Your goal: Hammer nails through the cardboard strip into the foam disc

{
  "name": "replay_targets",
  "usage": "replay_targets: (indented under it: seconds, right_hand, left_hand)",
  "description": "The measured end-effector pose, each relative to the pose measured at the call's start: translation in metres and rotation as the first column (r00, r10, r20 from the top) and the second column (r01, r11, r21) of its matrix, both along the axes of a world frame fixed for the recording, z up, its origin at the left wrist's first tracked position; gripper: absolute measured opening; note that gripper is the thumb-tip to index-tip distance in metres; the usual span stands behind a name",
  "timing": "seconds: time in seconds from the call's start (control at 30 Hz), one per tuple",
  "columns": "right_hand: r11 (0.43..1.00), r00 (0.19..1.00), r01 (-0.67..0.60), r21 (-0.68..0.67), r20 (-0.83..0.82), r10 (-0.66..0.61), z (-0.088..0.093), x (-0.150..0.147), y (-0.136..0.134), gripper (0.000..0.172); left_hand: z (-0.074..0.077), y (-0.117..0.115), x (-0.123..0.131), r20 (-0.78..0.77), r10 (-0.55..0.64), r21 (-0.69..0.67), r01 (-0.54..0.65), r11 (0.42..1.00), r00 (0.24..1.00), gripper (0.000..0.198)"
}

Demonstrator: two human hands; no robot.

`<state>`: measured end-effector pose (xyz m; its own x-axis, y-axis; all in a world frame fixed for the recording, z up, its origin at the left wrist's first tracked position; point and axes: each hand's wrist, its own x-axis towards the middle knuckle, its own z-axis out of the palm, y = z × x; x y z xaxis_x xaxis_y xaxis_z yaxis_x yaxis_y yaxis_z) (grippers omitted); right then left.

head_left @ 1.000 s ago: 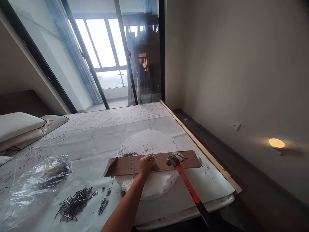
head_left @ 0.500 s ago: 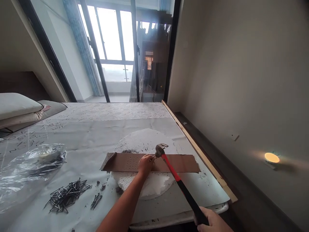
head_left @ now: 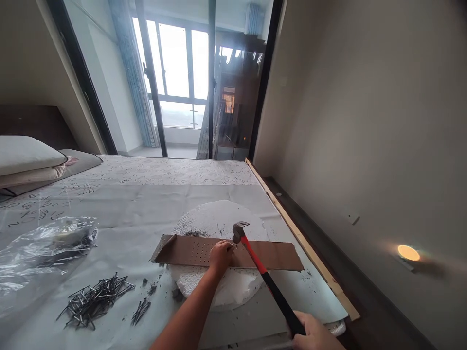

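My right hand (head_left: 315, 333) is wrapped round the black grip of a claw hammer (head_left: 255, 257) with a red neck. The hammer's metal head is just above the fingertips of my left hand (head_left: 221, 255). Those fingers are pinched on a small nail (head_left: 234, 246), mostly hidden, over a brown strip of cardboard (head_left: 270, 255). Rows of small holes mark the strip left of my hand, and its left end is folded up. Beneath the cardboard lies a round white foam slab (head_left: 233, 296) with dark crumbs on it.
A pile of loose nails (head_left: 95, 299) lies at the left, with a smaller bunch of nails (head_left: 140, 311) beside it. Farther left is a clear plastic bag (head_left: 47, 248). A wooden rail (head_left: 302, 240) edges the covered bed on the right. Pillows (head_left: 29, 155) are at the far left.
The camera view has tilted slightly, so the scene sits a little lower. The hammer head has shifted slightly left near my left fingers; both hands keep their grips.
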<state>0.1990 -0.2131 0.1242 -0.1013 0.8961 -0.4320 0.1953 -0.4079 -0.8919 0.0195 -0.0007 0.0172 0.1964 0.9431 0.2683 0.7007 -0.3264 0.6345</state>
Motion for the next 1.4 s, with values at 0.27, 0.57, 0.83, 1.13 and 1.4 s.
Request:
replay_targets:
  seconds: [0.27, 0.57, 0.83, 1.13, 1.4]
  right_hand:
    - [0.999, 0.999, 0.022, 0.048, 0.047, -0.024, -0.006, 0.000, 0.005, 0.007]
    - [0.993, 0.990, 0.064, 0.102, 0.122, -0.076, -0.018, 0.005, 0.010, 0.010]
    - [0.994, 0.996, 0.033, 0.103, 0.076, -0.040, -0.024, 0.000, 0.009, 0.010]
    - [0.996, 0.993, 0.011, 0.091, 0.118, -0.022, -0.024, -0.002, 0.010, 0.011]
    - [0.992, 0.983, 0.025, 0.125, 0.178, -0.047, -0.033, -0.003, 0.007, 0.010]
  left_hand:
    - [0.003, -0.001, 0.000, -0.001, 0.002, -0.030, -0.002, 1.000, 1.000, 0.016]
    - [-0.002, 0.003, -0.001, -0.002, -0.002, -0.013, 0.002, 1.000, 1.000, 0.019]
    - [-0.005, 0.003, -0.001, -0.061, 0.007, -0.026, -0.009, 1.000, 0.998, 0.015]
    - [-0.001, 0.003, 0.000, -0.088, 0.006, -0.032, -0.009, 0.999, 0.996, 0.014]
    - [-0.001, 0.001, 0.001, -0.106, 0.000, -0.013, -0.001, 1.000, 0.994, 0.015]
